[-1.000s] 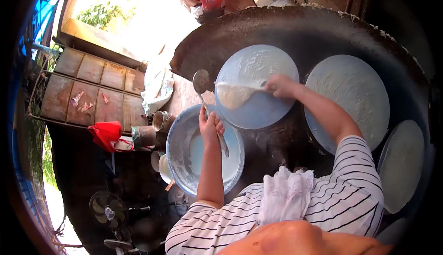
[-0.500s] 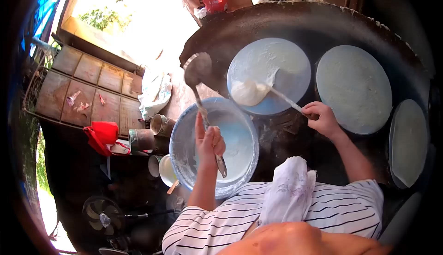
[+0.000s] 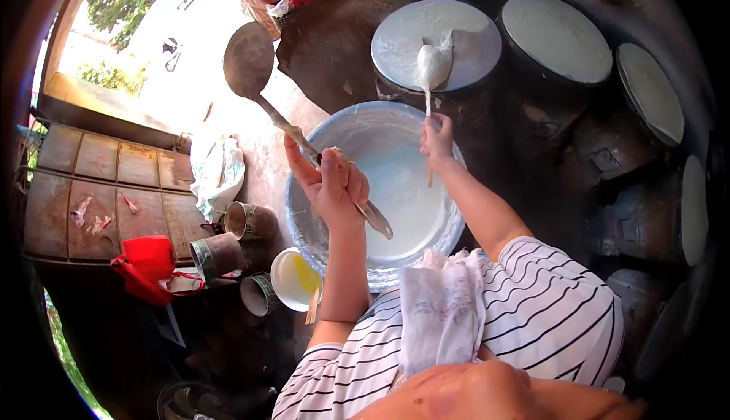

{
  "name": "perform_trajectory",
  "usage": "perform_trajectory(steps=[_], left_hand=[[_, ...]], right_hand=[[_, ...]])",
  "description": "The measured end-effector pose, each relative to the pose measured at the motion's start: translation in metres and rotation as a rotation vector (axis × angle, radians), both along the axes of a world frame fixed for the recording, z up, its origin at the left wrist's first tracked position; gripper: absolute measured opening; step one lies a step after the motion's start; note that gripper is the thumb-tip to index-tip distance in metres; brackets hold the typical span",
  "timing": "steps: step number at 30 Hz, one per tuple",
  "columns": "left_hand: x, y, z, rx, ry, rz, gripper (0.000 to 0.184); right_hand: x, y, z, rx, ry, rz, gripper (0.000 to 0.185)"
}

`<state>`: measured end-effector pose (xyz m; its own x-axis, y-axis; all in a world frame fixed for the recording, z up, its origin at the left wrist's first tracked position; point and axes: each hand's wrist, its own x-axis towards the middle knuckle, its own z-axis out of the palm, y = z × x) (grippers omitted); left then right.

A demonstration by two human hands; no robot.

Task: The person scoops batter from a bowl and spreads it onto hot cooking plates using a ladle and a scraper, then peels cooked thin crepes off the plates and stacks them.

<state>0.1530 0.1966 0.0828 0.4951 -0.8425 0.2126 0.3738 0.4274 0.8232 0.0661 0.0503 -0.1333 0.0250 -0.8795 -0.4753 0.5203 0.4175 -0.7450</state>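
My left hand (image 3: 340,184) is wrapped around the handle of a large dark ladle (image 3: 249,58), whose bowl points up and away to the left. Below that hand is a wide blue-white basin (image 3: 306,226) holding thin white liquid. My right hand (image 3: 436,138), at the basin's far right rim, grips the thin handle of a second ladle (image 3: 435,65) coated in white batter. Its coated bowl lies over the near part of a round white steaming surface (image 3: 395,32), which is partly covered with batter. Whether the bowl touches the surface I cannot tell.
More round white surfaces (image 3: 557,38) (image 3: 650,89) curve along the dark stove (image 3: 327,58) to the right. At left are a white tub with yellow contents (image 3: 293,279), metal cans (image 3: 251,221), a red bag (image 3: 146,268) and a panelled ledge (image 3: 95,214). A fan (image 3: 194,405) stands at lower left.
The view has shifted. My right hand has come left, nearer the basin, with the batter-coated ladle now pointing away from me. The dark ladle's bowl has swung left and looks larger.
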Motion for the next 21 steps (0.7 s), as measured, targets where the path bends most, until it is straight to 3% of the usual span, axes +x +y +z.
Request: perform_trajectory(steps=[3, 7, 10, 12, 14, 21], left_hand=[[-0.004, -0.002, -0.008, 0.024, -0.015, 0.015, 0.058], [-0.018, -0.005, -0.003, 0.15, -0.082, 0.116, 0.06], [-0.021, 0.01, -0.007, 0.263, -0.13, 0.106, 0.061], [-0.022, 0.006, -0.01, 0.275, -0.123, 0.091, 0.061], [-0.026, -0.004, -0.014, 0.253, -0.128, 0.056, 0.061], [-0.072, -0.052, -0.019, 0.261, -0.152, -0.056, 0.06]], right_hand=[[-0.029, -0.013, 0.007, -0.058, 0.07, -0.023, 0.029], [-0.037, -0.064, 0.02, -0.027, -0.043, -0.091, 0.029], [-0.038, -0.022, 0.019, -0.146, 0.215, 0.122, 0.021], [-0.079, 0.012, 0.002, -0.089, 0.331, 0.293, 0.028], [-0.134, 0.012, 0.011, -0.01, 0.215, 0.302, 0.032], [-0.179, -0.108, 0.025, -0.029, 0.267, 0.304, 0.033]])
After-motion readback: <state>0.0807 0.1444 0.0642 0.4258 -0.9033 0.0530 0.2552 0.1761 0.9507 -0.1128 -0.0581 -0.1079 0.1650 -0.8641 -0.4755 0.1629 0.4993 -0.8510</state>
